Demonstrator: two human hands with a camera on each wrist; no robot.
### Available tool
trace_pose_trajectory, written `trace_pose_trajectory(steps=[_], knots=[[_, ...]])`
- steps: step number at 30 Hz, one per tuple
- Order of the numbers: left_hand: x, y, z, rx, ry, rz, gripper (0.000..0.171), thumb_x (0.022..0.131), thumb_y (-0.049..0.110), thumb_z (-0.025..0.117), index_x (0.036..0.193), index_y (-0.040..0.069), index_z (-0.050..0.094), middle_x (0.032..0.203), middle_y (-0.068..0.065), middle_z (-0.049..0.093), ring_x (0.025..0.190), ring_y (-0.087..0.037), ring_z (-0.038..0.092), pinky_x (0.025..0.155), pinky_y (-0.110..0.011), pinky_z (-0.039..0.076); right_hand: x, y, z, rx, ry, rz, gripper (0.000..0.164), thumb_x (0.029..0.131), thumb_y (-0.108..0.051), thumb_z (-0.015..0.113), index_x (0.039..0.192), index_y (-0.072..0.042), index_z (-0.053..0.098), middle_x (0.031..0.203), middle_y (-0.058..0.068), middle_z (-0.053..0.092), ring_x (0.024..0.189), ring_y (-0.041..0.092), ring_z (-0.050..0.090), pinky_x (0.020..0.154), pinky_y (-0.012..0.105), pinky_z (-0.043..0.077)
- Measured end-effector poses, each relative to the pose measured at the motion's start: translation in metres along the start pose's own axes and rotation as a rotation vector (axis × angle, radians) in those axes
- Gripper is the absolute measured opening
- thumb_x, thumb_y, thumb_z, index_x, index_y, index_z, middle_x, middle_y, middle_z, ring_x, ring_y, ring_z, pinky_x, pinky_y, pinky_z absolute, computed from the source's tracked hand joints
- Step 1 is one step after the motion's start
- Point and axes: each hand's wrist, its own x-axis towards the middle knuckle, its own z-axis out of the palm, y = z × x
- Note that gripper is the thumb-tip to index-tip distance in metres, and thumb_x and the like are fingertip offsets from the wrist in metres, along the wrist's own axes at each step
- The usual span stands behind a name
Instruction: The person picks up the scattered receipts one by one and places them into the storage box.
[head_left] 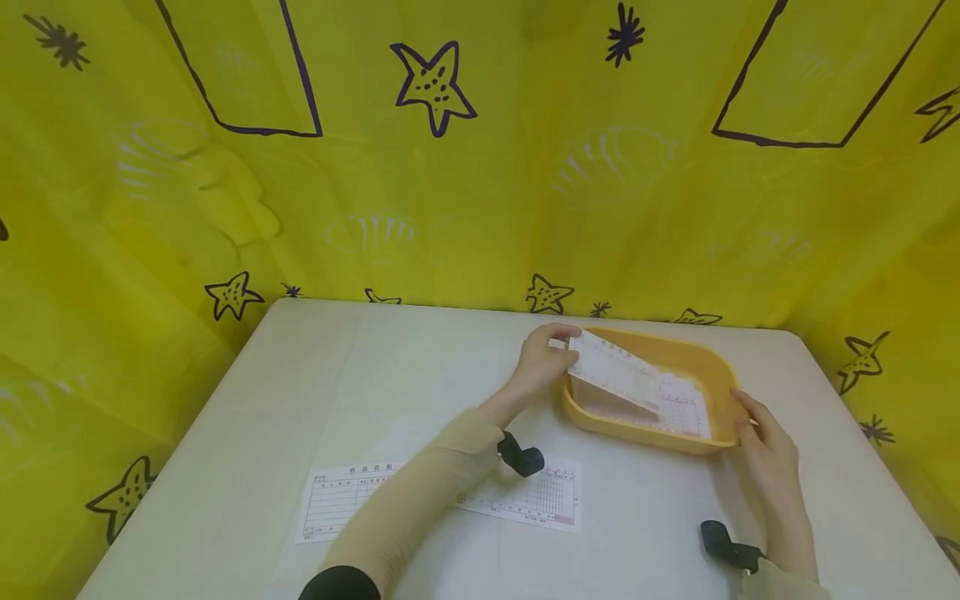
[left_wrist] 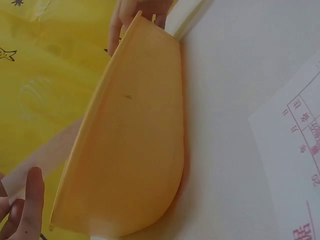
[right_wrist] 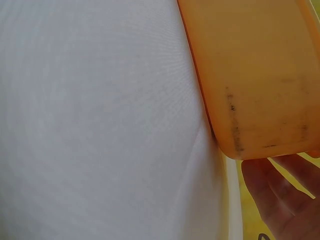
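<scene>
My left hand [head_left: 546, 358] pinches the left end of a printed paper slip [head_left: 615, 375], holding it tilted over a yellow-orange plastic tray [head_left: 637, 436]. More printed slips [head_left: 684, 408] lie on the tray's floor under it. At the tray's right end, my right hand [head_left: 765, 446] grips the rim with fingers and thumb. The left wrist view has the tray's outer wall [left_wrist: 130, 125] between the two hands, and the slip's end between the left fingers. In the right wrist view, fingers [right_wrist: 257, 185] touch the end of the tray.
Printed forms [head_left: 341, 500] with ruled tables lie on the white table [head_left: 225, 467], partly hidden by my left forearm. Dark wrist mounts [head_left: 519, 456] sit on both wrists. A yellow curtain [head_left: 480, 192] with starfish drawings hangs behind the table's far edge.
</scene>
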Motion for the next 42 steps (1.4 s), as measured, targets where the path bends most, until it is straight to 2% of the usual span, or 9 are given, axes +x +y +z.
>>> trace_pose_trajectory(steps=[3,6,11,13,16,20,24,28,42], knots=[[0.004,0.001,0.009,0.048,0.001,0.038,0.029,0.083,0.004,0.063,0.112,0.009,0.067,0.113,-0.009,0.06,0.082,-0.011,0.052,0.069,-0.019,0.047,0.0,0.001,0.0,0.0,0.001,0.0,0.05,0.102,-0.028,0.029,0.15,-0.013,0.032,0.15,0.023,0.036,0.107,-0.004,0.039,0.072,0.002,0.029],[0.004,0.001,0.015,0.095,-0.021,0.07,0.029,0.084,0.004,0.064,0.112,0.007,0.067,0.111,-0.009,0.059,0.086,-0.012,0.051,0.069,-0.017,0.044,0.0,0.001,0.0,0.005,-0.005,-0.001,0.05,0.102,-0.028,0.028,0.15,-0.012,0.031,0.15,0.024,0.035,0.114,0.001,0.042,0.073,0.003,0.029],[-0.002,0.009,0.017,0.22,-0.088,0.07,0.032,0.088,0.011,0.063,0.12,0.009,0.065,0.118,-0.009,0.063,0.105,-0.018,0.058,0.085,-0.023,0.05,0.0,0.002,0.002,0.012,0.003,-0.007,0.05,0.102,-0.028,0.029,0.149,-0.011,0.033,0.149,0.024,0.036,0.111,-0.001,0.041,0.074,0.002,0.029],[-0.005,0.012,0.016,0.248,-0.118,0.051,0.034,0.09,0.014,0.062,0.124,0.012,0.063,0.123,-0.008,0.064,0.112,-0.021,0.059,0.089,-0.027,0.052,0.001,0.002,0.002,0.015,-0.002,-0.003,0.05,0.103,-0.029,0.029,0.149,-0.012,0.033,0.151,0.023,0.035,0.115,0.005,0.042,0.073,0.002,0.029],[-0.009,0.016,0.013,0.278,-0.155,0.052,0.037,0.092,0.017,0.06,0.128,0.015,0.059,0.13,-0.009,0.061,0.114,-0.023,0.061,0.089,-0.029,0.054,0.002,0.001,0.002,0.014,-0.009,0.004,0.05,0.103,-0.029,0.029,0.15,-0.012,0.032,0.152,0.023,0.034,0.125,0.028,0.039,0.072,0.002,0.029],[-0.012,0.019,0.008,0.345,-0.203,0.096,0.037,0.093,0.019,0.057,0.13,0.015,0.057,0.134,-0.01,0.06,0.118,-0.024,0.061,0.094,-0.034,0.053,0.003,0.0,0.002,0.015,0.002,0.0,0.05,0.102,-0.027,0.029,0.149,-0.01,0.033,0.147,0.025,0.038,0.123,0.039,0.039,0.072,0.004,0.029],[-0.016,0.023,0.0,0.395,-0.246,0.135,0.037,0.095,0.021,0.056,0.132,0.015,0.056,0.134,-0.01,0.059,0.121,-0.025,0.058,0.096,-0.037,0.051,0.004,0.0,0.002,0.004,0.033,-0.014,0.048,0.102,-0.025,0.031,0.147,-0.008,0.036,0.141,0.026,0.043,0.109,0.008,0.05,0.071,0.003,0.03],[-0.022,0.027,-0.008,0.396,-0.256,0.16,0.039,0.095,0.021,0.055,0.134,0.016,0.055,0.139,-0.007,0.056,0.123,-0.025,0.057,0.096,-0.036,0.051,0.003,0.001,0.002,0.014,0.047,-0.016,0.048,0.101,-0.025,0.032,0.146,-0.009,0.038,0.139,0.026,0.045,0.089,-0.02,0.032,0.071,0.001,0.03],[-0.044,0.015,-0.041,0.25,-0.224,0.222,0.038,0.095,0.016,0.055,0.134,0.013,0.055,0.135,-0.005,0.059,0.118,-0.021,0.061,0.092,-0.028,0.054,0.003,0.003,0.003,0.024,0.048,-0.029,0.048,0.102,-0.024,0.032,0.146,-0.008,0.038,0.141,0.026,0.044,0.086,-0.021,0.031,0.07,0.0,0.03]])
